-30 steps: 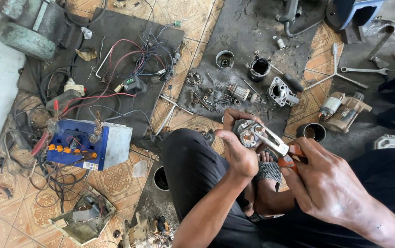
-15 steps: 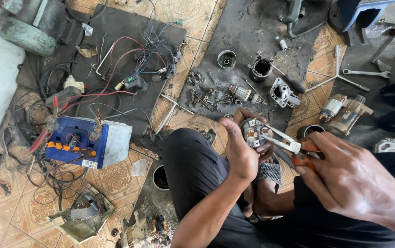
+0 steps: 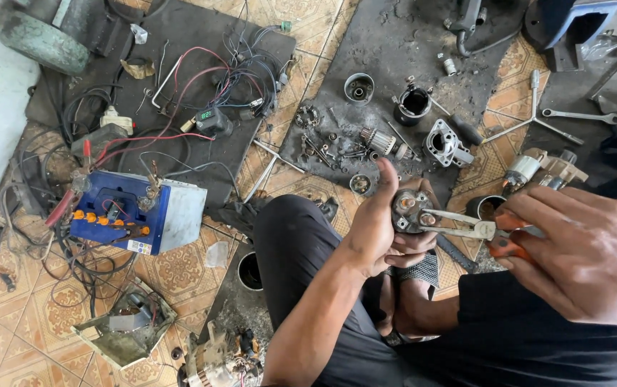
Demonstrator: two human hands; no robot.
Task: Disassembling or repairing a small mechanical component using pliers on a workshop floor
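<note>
The right hand (image 3: 595,254), cut off at the frame's right edge, closes its fingers round orange-handled pliers (image 3: 477,231), hiding most of the handles. The left hand (image 3: 383,226) grips a small round motor part (image 3: 410,210) above the knee, its far side hidden by the fingers, with the plier tips touching it. Beyond lie a blue battery (image 3: 133,211), tangled wires (image 3: 201,79), a spanner (image 3: 581,115) and loose parts (image 3: 366,143) too small to make out.

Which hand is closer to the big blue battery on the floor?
Left. The left hand, holding a round metal part, sits closer to the blue battery; the right hand, gripping pliers, is farther away.
</note>
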